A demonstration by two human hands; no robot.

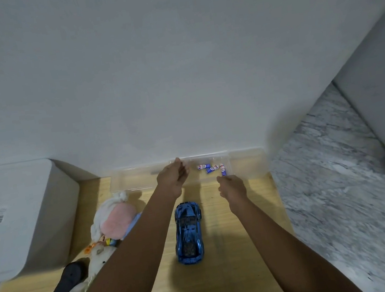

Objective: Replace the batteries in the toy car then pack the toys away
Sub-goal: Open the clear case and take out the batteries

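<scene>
At the back edge of the tabletop (237, 250): clear plastic tray (248, 165) against the wall, holding four blue batteries (212, 168) loose in its middle section.
Left hand (172, 176): over the tray just left of the batteries, fingers loosely curled; I see nothing in it, reads as released.
Right hand (231, 186): at the tray's front rim, fingertips at the nearest battery (223, 170); I can't tell if it is pinched or only touched.
Toy car (188, 232): glossy blue, on its wheels, mid-tabletop between my forearms, near the tray but apart from it.
Car handling, my guess: light, rigid shell, slick finish, will roll. Hold across the body sides, flip it to reach the battery door.
Batteries, my guess: small, hard, smooth, roll easily. Pinch mid-barrel, one at a time.
Other toys: pink-and-white plush (115, 217) and a white plush (98, 254) left of the car.
Storage: white lidded bin (17, 218) far left.
Step, I reckon: picking up cells, car not yet opened.
</scene>
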